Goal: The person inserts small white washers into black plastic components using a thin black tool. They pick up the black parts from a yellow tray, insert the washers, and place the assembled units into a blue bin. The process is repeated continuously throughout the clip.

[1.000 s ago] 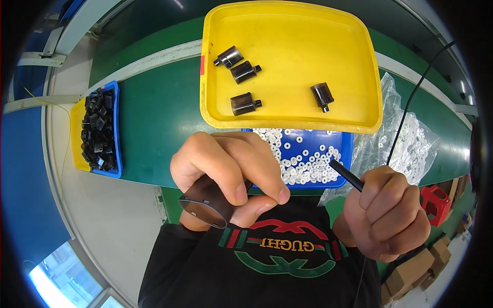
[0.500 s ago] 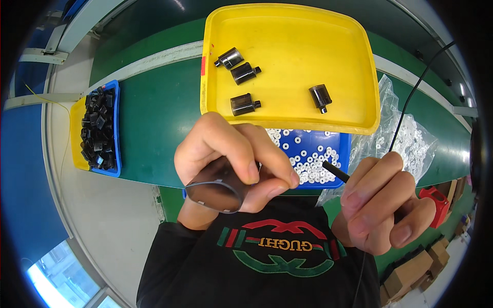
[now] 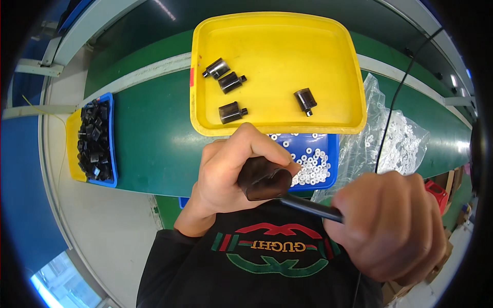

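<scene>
My left hand [image 3: 218,177] is closed round a dark, see-through cylindrical housing [image 3: 263,186], tilted so that one end faces down and right. In my right hand [image 3: 390,226], slightly blurred, is the black handle of a slim rod-shaped tool [image 3: 312,207]. Its tip meets the lower right of the housing; whether it enters the housing I cannot tell. Behind my hands, several similar dark housings [image 3: 232,112] lie in a yellow tray [image 3: 287,61]. White ring washers [image 3: 312,170] fill part of a blue tray [image 3: 335,154] just below it.
To the left, a blue-rimmed bin [image 3: 112,138] is heaped with black parts [image 3: 94,134]. A clear plastic bag [image 3: 400,141] of white rings lies right of the trays on the green table [image 3: 154,133]. A black cable [image 3: 394,100] hangs down on the right; a red object [image 3: 436,195] stands beyond.
The tool has swung left and its tip now meets the housing. My right fist has tightened round it. My left hand has moved right and turned the housing.
</scene>
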Demonstrator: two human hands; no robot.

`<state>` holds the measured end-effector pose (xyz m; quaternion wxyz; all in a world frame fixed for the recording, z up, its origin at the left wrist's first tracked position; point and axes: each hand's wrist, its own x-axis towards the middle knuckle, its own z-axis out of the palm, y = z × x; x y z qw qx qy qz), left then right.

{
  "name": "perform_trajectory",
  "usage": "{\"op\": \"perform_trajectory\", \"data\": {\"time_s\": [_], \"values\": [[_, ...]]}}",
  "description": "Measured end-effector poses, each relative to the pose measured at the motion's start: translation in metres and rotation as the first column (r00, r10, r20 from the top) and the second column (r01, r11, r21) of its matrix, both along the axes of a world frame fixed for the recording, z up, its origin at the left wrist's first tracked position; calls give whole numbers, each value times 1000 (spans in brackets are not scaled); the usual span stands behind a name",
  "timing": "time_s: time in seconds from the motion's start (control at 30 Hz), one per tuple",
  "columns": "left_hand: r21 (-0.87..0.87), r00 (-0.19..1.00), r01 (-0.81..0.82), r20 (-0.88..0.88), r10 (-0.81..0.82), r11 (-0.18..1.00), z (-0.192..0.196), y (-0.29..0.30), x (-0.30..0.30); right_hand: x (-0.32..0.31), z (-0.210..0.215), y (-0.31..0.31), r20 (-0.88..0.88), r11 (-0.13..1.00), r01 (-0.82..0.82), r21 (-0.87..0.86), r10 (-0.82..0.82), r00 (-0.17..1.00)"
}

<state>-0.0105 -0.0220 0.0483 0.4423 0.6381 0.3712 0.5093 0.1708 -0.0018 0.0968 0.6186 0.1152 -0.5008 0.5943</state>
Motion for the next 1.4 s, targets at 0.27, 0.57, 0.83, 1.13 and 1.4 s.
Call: {"op": "perform_trajectory", "data": {"time_s": [0.27,0.57,0.83,1.13,1.4], "values": [[58,994,45,-99,-39,997,-12,7,4,-23,-33,9,37,986,165,-3,-165,986],[53,987,-4,-162,13,999,-18,3,5,-26,-36,11,121,989,143,-22,-139,983],[71,983,17,-182,-3,997,-8,6,5,-26,-37,11,84,992,128,-26,-125,989],[40,955,-77,-283,85,996,-24,-1,7,-37,-63,4,137,964,260,-57,-251,958],[-66,936,-18,-353,-6,998,-47,3,-3,-40,-86,-11,149,883,448,-136,-429,891]]}}
